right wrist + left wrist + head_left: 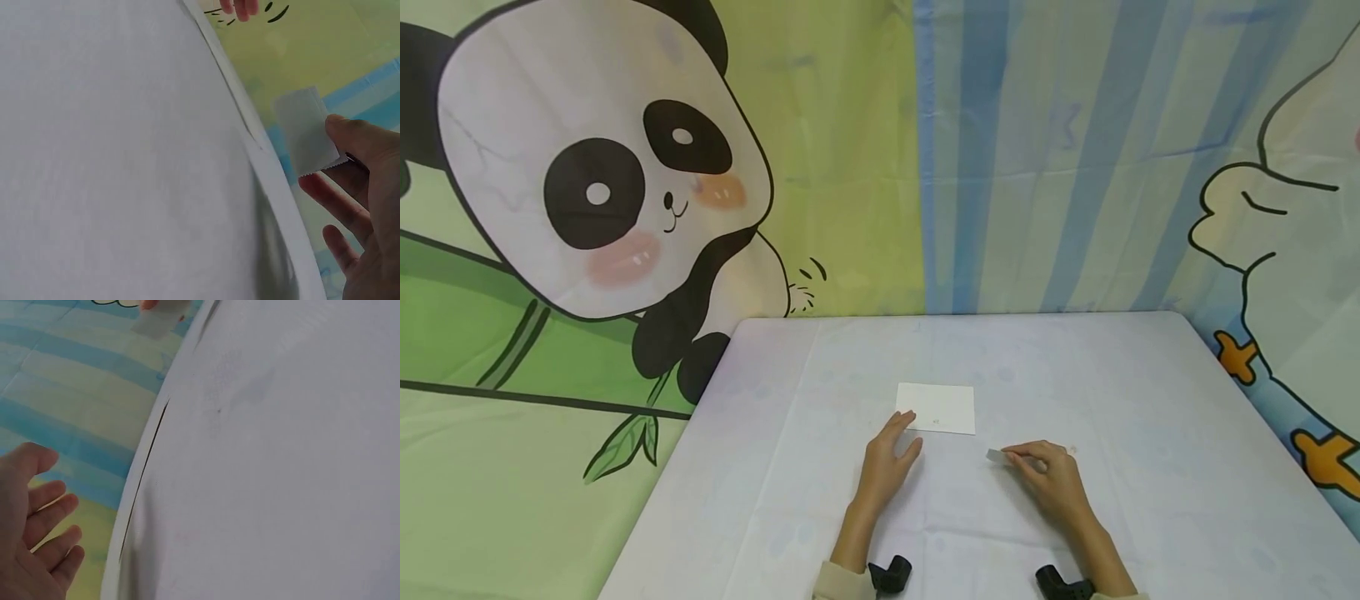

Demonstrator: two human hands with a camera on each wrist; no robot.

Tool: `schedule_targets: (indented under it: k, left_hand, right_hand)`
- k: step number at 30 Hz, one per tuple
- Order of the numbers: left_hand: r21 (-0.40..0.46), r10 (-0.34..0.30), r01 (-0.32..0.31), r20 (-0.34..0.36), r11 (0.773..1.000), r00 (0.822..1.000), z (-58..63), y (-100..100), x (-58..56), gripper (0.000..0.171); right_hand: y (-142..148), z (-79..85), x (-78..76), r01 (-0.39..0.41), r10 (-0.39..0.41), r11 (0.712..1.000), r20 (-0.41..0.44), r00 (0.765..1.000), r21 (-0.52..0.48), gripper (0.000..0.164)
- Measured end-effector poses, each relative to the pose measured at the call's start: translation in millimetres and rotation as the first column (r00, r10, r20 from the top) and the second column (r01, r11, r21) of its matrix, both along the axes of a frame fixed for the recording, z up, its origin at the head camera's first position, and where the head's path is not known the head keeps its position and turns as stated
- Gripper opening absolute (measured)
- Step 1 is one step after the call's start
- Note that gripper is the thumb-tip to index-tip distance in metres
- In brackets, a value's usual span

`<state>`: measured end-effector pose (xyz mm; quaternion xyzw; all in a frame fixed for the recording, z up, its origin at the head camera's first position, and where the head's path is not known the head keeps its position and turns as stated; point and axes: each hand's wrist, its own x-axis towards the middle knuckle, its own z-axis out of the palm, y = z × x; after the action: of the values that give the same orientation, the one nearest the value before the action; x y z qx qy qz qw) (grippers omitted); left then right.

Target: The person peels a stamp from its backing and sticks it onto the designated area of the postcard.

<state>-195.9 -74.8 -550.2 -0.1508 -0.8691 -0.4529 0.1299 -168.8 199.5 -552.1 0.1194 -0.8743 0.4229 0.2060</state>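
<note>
A white rectangular card (943, 408) lies on the table, with a small faint mark near its lower edge. My left hand (883, 471) is at the card's lower left corner, its fingertips overlapping that corner in the head view. In the left wrist view the fingers of the left hand (44, 525) are loosely bent, with nothing between them. Right of the card, my right hand (1051, 477) pinches a small grey folded piece (306, 131) with a zigzag-cut edge between thumb and fingers. A dark sliver shows behind that piece, by the fingers.
The table (805, 392) wears a white cloth with creases. Behind it hangs a printed curtain (850, 167) with a panda and blue stripes. Black wrist mounts (891, 575) sit on both forearms.
</note>
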Motion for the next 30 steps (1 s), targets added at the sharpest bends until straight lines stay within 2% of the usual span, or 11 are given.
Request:
schedule_targets:
  k: [4, 11, 16, 23, 30]
  left_hand:
    - [0.028, -0.041, 0.042, -0.037, 0.999, 0.998, 16.2, 6, 7.5, 0.034]
    - [0.082, -0.122, 0.125, -0.039, 0.989, 0.992, 47.7, 23, 19.4, 0.030]
    - [0.116, -0.168, 0.171, -0.027, 0.978, 0.985, 64.1, 33, 25.7, 0.029]
    - [0.141, -0.230, 0.227, 0.012, 0.964, 0.973, 76.2, 42, 32.2, 0.027]
    - [0.188, -0.218, 0.210, 0.024, 0.959, 0.976, 79.6, 47, 37.4, 0.022]
  right_hand:
    - [-8, 13.0, 4.7, -0.011, 0.010, 1.000, -0.033, 0.999, -0.020, 0.011]
    - [-21, 45.5, 9.2, -0.014, 0.011, 0.998, -0.063, 0.998, -0.057, 0.013]
    - [-26, 63.7, 11.9, -0.030, 0.025, 0.996, -0.062, 0.998, -0.079, 0.013]
    - [-29, 78.8, 15.8, -0.070, 0.062, 0.994, -0.095, 0.994, -0.089, 0.016]
    - [-32, 83.5, 18.6, -0.083, 0.075, 0.993, -0.103, 0.992, -0.081, 0.016]
